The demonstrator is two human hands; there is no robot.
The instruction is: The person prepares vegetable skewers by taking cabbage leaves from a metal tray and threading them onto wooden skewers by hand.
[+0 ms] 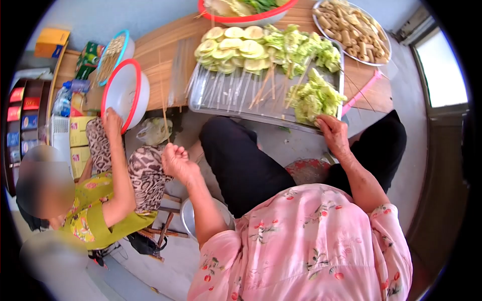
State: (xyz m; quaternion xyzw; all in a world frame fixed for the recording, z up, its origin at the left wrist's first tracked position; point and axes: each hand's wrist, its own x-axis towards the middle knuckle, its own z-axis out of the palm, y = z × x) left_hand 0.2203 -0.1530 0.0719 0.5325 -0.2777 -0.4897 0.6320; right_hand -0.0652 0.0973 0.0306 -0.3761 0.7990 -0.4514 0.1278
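Tray (201, 98), twelve o'clock on tabletop (150, 42): sticked slices (233, 45) and lettuce (319, 98) laid, basin greens (263, 5) seemingly left; left hand (181, 163) curled, apparently round skewer (163, 95), right hand (334, 133) pinching lettuce, one o'clock

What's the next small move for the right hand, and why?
Probably lift one leaf from the near leafy greens toward the thin stick: the right hand is at the heap's edge, while the left hand seems to hold the stick.
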